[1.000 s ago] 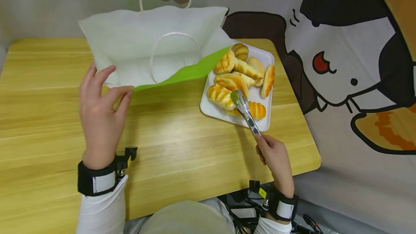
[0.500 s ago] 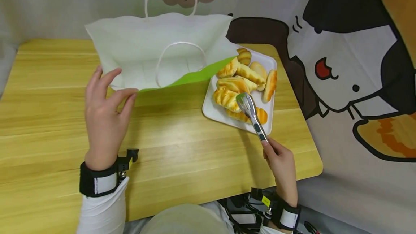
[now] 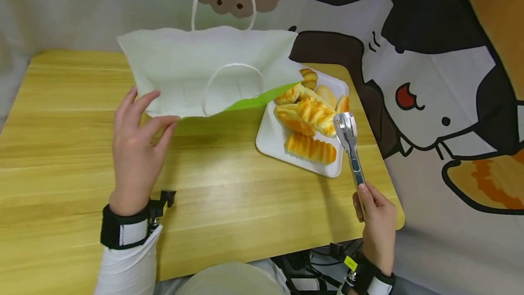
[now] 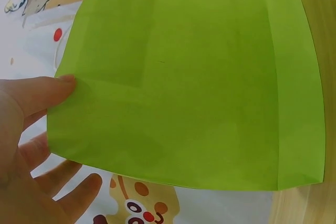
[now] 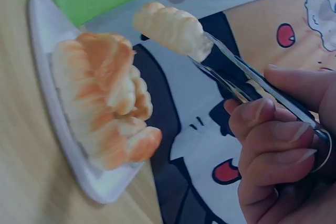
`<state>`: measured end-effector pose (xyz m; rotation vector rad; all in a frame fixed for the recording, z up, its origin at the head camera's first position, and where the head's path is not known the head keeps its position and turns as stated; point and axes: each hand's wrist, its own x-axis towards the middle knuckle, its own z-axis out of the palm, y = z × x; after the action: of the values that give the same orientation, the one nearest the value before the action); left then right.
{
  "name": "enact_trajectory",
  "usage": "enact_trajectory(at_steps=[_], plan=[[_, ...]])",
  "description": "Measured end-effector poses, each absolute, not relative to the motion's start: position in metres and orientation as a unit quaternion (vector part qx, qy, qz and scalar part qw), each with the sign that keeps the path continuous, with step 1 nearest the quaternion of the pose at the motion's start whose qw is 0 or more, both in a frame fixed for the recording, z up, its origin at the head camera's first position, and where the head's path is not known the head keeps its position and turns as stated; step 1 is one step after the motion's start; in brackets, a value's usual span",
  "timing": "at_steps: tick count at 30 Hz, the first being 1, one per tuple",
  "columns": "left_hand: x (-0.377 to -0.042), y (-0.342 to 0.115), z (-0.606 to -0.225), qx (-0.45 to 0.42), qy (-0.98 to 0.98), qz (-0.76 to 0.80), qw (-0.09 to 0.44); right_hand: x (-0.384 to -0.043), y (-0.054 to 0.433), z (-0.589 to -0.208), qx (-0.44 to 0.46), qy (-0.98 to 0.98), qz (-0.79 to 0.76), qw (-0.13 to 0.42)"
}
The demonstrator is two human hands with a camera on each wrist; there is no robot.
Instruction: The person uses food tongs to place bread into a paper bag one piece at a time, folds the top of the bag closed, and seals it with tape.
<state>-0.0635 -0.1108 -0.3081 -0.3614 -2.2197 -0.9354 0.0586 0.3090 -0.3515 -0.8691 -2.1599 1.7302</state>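
Observation:
My left hand pinches the near rim of a paper bag between thumb and fingers. The bag has a white inside, a green outside and white cord handles; its mouth gapes toward me. In my right hand are metal serving tongs, gripped by the arms. Their tips clasp a ridged bread roll, raised above the white tray, as the right wrist view shows. Below it on the tray lie several other breads, among them a ridged golden roll at the near side.
The bag's right corner overhangs the tray's far left part. A wooden table carries both, its right edge just beyond the tray. Behind hangs a cloth printed with cartoon animals. Dark cables lie below the table's front edge.
The tongs have lifted a ridged roll off the pile and moved to the right with it, baring the near golden roll. My left hand keeps its pinch on the bag. The head view has shifted slightly.

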Motion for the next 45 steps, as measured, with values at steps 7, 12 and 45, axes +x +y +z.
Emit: enact_trajectory(at_steps=[7,12,45], plan=[[-0.065,-0.107,-0.313,-0.143,-0.854,-0.359,0.349,0.042,0.313,-0.328,-0.246,-0.693,0.641,0.221],[-0.066,-0.103,-0.316,-0.147,-0.85,-0.365,0.349,0.019,0.313,-0.301,-0.145,-0.718,0.635,0.246],[-0.067,-0.095,-0.322,-0.159,-0.848,-0.363,0.352,-0.024,0.279,-0.244,-0.047,-0.914,0.382,0.128]])
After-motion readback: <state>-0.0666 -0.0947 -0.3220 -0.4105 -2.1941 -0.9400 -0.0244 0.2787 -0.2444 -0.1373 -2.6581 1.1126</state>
